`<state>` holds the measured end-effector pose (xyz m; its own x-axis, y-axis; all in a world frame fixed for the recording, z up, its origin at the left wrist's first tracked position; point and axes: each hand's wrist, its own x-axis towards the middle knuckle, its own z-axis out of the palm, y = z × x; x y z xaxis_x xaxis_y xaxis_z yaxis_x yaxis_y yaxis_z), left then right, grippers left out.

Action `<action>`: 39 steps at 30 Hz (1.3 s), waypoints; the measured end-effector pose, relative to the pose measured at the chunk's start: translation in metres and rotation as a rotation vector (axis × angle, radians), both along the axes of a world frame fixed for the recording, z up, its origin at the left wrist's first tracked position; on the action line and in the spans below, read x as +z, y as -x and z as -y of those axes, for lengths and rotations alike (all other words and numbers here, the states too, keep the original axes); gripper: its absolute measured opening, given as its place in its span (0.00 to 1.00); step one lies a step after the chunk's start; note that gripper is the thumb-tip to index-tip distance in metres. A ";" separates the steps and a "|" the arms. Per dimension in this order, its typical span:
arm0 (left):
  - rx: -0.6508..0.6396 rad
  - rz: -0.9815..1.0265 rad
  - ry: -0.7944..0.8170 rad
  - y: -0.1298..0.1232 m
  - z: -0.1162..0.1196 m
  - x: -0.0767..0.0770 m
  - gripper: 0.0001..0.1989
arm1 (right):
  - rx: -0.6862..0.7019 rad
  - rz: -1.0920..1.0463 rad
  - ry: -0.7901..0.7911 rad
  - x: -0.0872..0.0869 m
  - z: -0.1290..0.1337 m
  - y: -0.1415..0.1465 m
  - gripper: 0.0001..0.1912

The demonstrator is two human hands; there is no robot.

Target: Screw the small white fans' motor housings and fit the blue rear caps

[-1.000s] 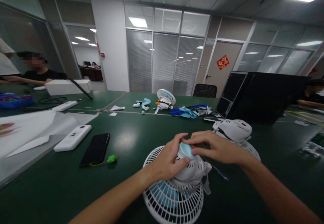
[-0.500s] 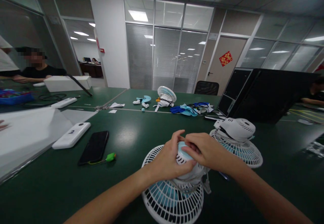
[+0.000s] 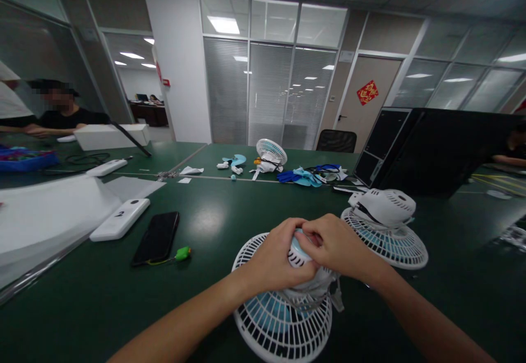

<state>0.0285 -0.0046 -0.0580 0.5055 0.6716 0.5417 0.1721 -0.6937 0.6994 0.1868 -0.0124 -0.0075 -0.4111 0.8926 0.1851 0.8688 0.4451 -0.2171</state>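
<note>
A small white fan (image 3: 283,327) with light blue blades lies grille down on the green table in front of me. My left hand (image 3: 269,259) is wrapped round its motor housing, thumb on the near side. At the top of the housing, a light blue cap (image 3: 301,247) shows between my hands. The bent fingers of my right hand (image 3: 344,247) are pressed against this cap, their tips partly hidden. A grey cord or strap hangs at the housing's right side. Just beyond my right forearm sits a second white fan (image 3: 386,208), also grille down.
Left of the fan lie a black phone (image 3: 156,238), a green tag (image 3: 183,253) and a white power bank (image 3: 121,219). Farther back are a third fan (image 3: 271,152), blue gloves (image 3: 290,177) and loose blue parts (image 3: 237,160). A black computer case (image 3: 431,155) stands right. People sit at both sides.
My left fingers have closed down over the top of the housing, nearer my right hand. Both hands stay on the fan. The view has shifted very slightly.
</note>
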 end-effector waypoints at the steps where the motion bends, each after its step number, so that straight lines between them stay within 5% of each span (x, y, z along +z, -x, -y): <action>1: 0.008 -0.006 0.003 0.000 0.000 0.000 0.23 | -0.022 -0.007 0.007 0.000 0.001 0.000 0.19; 7: 0.023 -0.053 0.067 0.003 0.003 0.003 0.28 | 0.021 -0.162 0.143 0.007 0.005 -0.017 0.22; 12: 0.007 -0.044 0.082 0.003 0.002 0.002 0.32 | 0.093 -0.170 0.080 0.005 0.005 -0.021 0.18; 19: 0.031 -0.025 0.059 0.001 0.003 -0.003 0.37 | -0.116 -0.054 0.019 -0.001 0.005 0.007 0.19; 23: 0.050 -0.039 0.066 0.001 0.003 -0.003 0.38 | -0.118 -0.056 0.043 0.003 0.007 0.003 0.20; 27: 0.024 -0.038 0.096 0.002 0.002 -0.001 0.37 | 0.104 -0.205 0.121 0.009 0.003 -0.018 0.14; 31: 0.015 -0.068 0.134 0.003 0.002 0.002 0.40 | 0.446 -0.299 0.190 0.008 -0.012 -0.035 0.19; 39: 0.050 -0.055 0.118 0.001 0.003 -0.001 0.40 | 0.461 -0.431 0.222 -0.010 -0.034 -0.035 0.27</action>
<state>0.0273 -0.0072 -0.0592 0.4965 0.7543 0.4295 0.2451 -0.5965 0.7643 0.2220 0.0218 -0.0172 -0.6900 0.6793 0.2500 0.4154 0.6545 -0.6318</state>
